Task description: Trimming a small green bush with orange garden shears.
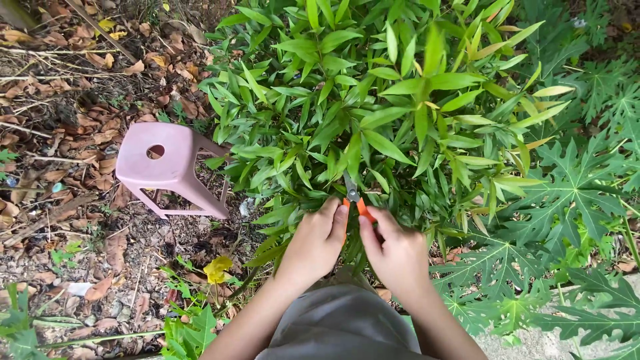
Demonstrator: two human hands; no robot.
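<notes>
A dense green bush (373,107) with narrow pointed leaves fills the middle of the head view. Orange-handled garden shears (355,200) point up into its lower leaves. My left hand (317,240) and my right hand (393,250) are both closed on the shears' handles, side by side, just below the bush. The grey blades show between the leaves; the handles are mostly hidden by my fingers. My knee in grey cloth (343,323) sits below the hands.
A pink plastic stool (167,167) stands to the left on bare ground covered in dry brown leaves (73,120). Broad lobed green leaves (573,200) spread on the right. A yellow leaf (218,269) lies near my left forearm.
</notes>
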